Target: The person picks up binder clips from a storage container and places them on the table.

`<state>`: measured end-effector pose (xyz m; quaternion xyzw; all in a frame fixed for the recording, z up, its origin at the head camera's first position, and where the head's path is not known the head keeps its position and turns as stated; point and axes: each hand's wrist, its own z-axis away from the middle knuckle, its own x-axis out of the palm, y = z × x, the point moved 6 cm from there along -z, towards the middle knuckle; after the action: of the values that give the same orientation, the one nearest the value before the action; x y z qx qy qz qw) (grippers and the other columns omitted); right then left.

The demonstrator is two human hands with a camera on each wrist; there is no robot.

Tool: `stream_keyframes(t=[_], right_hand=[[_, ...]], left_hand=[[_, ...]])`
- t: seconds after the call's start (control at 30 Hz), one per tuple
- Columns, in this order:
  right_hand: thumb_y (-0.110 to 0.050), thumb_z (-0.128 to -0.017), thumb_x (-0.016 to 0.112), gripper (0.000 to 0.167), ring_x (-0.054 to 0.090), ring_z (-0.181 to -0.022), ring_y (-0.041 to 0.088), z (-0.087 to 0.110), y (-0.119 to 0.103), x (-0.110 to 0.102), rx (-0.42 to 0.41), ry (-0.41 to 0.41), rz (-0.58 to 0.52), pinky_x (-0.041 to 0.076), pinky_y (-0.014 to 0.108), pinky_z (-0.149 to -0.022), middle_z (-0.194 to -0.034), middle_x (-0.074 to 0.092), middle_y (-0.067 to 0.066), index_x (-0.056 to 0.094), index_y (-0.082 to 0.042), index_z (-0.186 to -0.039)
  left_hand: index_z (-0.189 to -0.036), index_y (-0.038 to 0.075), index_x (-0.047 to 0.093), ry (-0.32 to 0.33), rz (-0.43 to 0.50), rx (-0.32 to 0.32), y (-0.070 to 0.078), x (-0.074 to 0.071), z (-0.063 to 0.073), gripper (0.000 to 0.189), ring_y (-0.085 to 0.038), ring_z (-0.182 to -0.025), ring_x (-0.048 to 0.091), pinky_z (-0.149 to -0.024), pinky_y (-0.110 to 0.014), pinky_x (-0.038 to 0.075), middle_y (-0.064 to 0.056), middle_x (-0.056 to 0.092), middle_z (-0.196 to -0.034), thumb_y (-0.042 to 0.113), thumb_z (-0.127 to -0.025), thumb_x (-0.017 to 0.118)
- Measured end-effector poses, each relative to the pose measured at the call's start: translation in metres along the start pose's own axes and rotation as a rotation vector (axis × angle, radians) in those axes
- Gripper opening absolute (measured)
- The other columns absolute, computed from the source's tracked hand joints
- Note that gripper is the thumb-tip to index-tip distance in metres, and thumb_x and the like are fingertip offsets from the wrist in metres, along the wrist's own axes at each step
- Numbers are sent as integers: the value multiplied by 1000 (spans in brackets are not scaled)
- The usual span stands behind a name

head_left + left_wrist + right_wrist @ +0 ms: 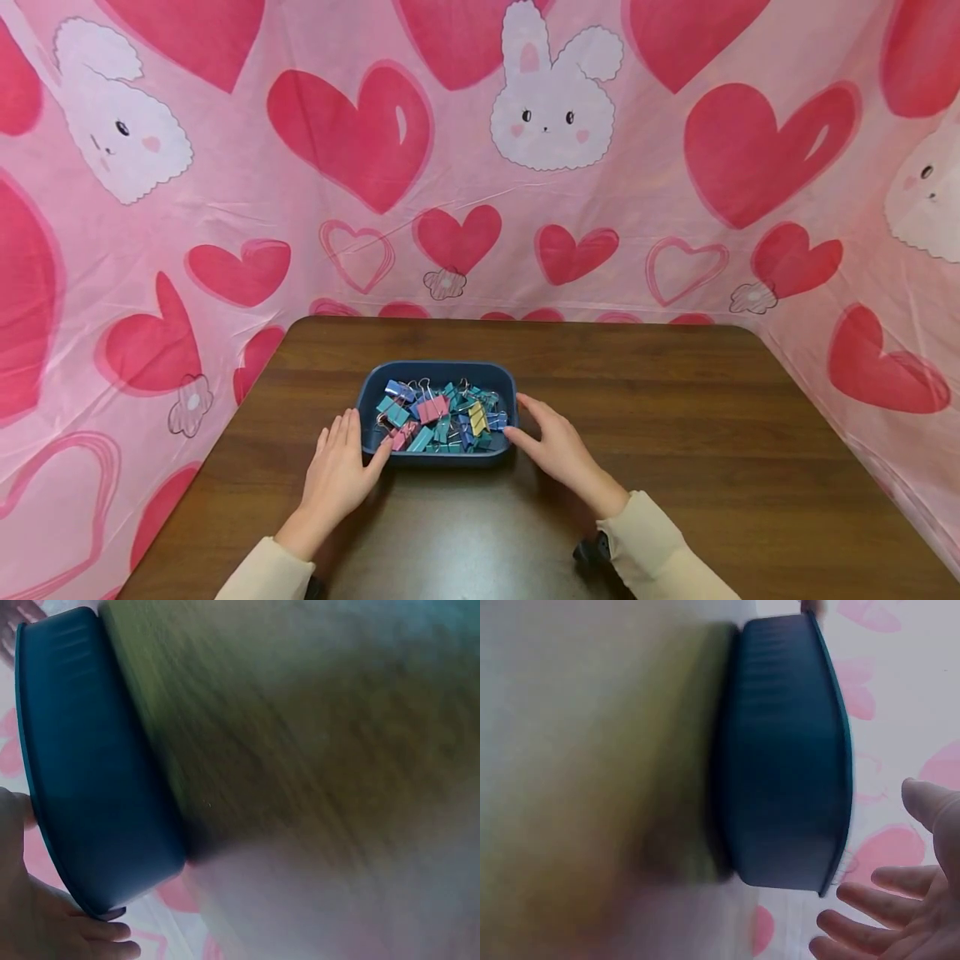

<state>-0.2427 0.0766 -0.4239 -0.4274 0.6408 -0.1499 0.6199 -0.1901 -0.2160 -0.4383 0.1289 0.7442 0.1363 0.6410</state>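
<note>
A dark blue plastic bin (442, 460) sits on the wooden table, filled with a heap of binder clips (432, 410) in teal, blue, pink and yellow. My left hand (339, 467) lies at its front left corner, the thumb at the front rim and fairly straight fingers along the left side. At the right end is my right hand (558, 446), thumb and fingers spread beside the rim. In the right wrist view, the fingers (877, 904) stand slightly apart from the bin's wall (787, 757). The left wrist view shows fingers (97, 937) by the bin's corner.
The brown wooden table (675, 417) stretches out on both sides of the bin and in front of it. A pink cloth (465, 183) with hearts and rabbits hangs behind the table and along its sides. Dark wrist gear (592, 550) shows at the right cuff.
</note>
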Motion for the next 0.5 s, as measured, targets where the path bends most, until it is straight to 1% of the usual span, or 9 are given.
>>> stream_keyframes(t=[0.17, 0.27, 0.37, 0.5], right_hand=[[-32, -85, 66, 54, 57, -104, 29, -17, -5, -9, -28, 38, -27, 48, 46, -84, -118, 59, 13, 51, -4, -129], [-30, -86, 65, 49, 59, -95, 25, -26, -7, -10, -28, 40, -26, 51, 39, -79, -111, 61, 13, 53, -4, -126], [-30, -86, 65, 45, 57, -84, 19, -33, -8, -10, -20, 36, -15, 52, 31, -72, -104, 63, 10, 56, -4, -123], [-29, -86, 65, 42, 53, -72, 16, -41, -10, -7, -13, 14, -12, 49, 26, -60, -92, 63, 3, 58, -4, -120]], left_hand=[[-138, -13, 25, -14, -7, 8, -1, -1, -3, 84, -45, -130, 22, -105, -55, 14, -31, 26, -142, 51, -89, 49], [-137, -13, 26, -12, -6, 28, -2, -1, -4, 84, -45, -130, 22, -105, -56, 15, -30, 26, -142, 50, -89, 50], [-138, -13, 26, -11, -2, 51, -2, -2, -6, 83, -45, -130, 21, -104, -57, 16, -30, 26, -142, 50, -88, 52], [-138, -12, 26, -17, 5, 79, -1, -2, -9, 84, -45, -130, 21, -104, -57, 16, -29, 25, -143, 49, -88, 53]])
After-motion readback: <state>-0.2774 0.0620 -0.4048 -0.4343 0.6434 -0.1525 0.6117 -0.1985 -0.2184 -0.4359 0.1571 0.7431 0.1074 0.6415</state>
